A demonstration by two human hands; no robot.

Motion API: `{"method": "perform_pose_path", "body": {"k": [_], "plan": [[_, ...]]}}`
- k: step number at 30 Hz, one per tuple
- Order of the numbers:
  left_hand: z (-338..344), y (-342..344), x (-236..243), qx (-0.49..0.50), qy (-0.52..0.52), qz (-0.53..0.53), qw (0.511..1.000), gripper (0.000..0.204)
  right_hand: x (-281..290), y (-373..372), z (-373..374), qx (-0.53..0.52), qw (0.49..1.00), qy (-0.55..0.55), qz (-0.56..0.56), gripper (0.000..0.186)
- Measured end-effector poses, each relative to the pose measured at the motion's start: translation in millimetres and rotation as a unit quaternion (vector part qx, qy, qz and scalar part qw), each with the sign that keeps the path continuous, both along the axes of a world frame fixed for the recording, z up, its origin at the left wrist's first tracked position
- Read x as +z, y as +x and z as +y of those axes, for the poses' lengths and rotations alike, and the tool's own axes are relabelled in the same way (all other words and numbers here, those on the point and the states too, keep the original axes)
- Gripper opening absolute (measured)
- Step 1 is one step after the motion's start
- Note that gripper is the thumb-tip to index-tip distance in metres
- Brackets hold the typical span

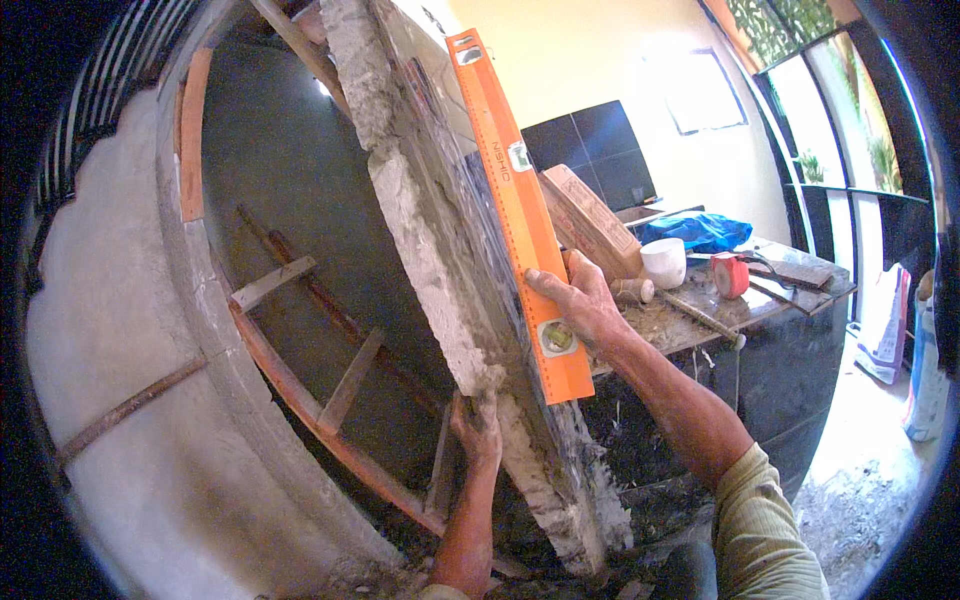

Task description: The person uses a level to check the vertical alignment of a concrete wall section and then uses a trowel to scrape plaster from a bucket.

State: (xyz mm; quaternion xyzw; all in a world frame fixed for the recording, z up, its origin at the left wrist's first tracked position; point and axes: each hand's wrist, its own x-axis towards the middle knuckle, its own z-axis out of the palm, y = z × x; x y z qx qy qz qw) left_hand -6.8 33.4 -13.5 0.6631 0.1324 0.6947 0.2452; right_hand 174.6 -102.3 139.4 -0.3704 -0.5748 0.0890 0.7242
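Note:
An orange spirit level [511, 217] stands upright along the face of a rough plastered wall edge [416, 243]. My right hand [578, 295] grips the level near its lower end, just above a bubble vial. Lower down, my left hand [475, 430] has its fingers curled against the crumbly underside of the pale wall edge; its fingertips are partly hidden.
At right, a tiled counter [700, 410] holds a cardboard box [588, 220], white cup [662, 263], red tape roll [730, 277], blue plastic sheet [705, 231] and several tools. A wooden ladder [350, 375] lies in the dark opening at left. Bags [880, 325] stand near the barred window.

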Motion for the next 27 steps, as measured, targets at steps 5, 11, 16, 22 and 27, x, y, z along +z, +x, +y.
{"method": "perform_pose_path", "body": {"k": [5, 11, 16, 22, 27], "plan": [[-13, 5, 9, -0.009, 0.002, -0.037, 0.999, 0.045, 4, 5, 7, -0.020, 1.000, 0.001, -0.022, 0.043], [-20, 4, 10, -0.022, -0.018, -0.061, 0.998, 0.044, 27, -3, 11, -0.039, 0.997, 0.066, -0.026, 0.046], [-30, 2, 17, 0.000, -0.007, -0.022, 1.000, 0.043, 22, 2, 23, -0.006, 0.994, 0.108, -0.012, 0.043], [-12, -1, 2, 0.042, 0.008, 0.010, 0.999, 0.041, 2, 14, 31, 0.004, 0.995, 0.093, -0.026, 0.042], [-10, 1, 1, 0.043, 0.043, 0.008, 0.998, 0.042, -11, -5, -10, 0.002, 1.000, 0.026, 0.000, 0.045]]}}
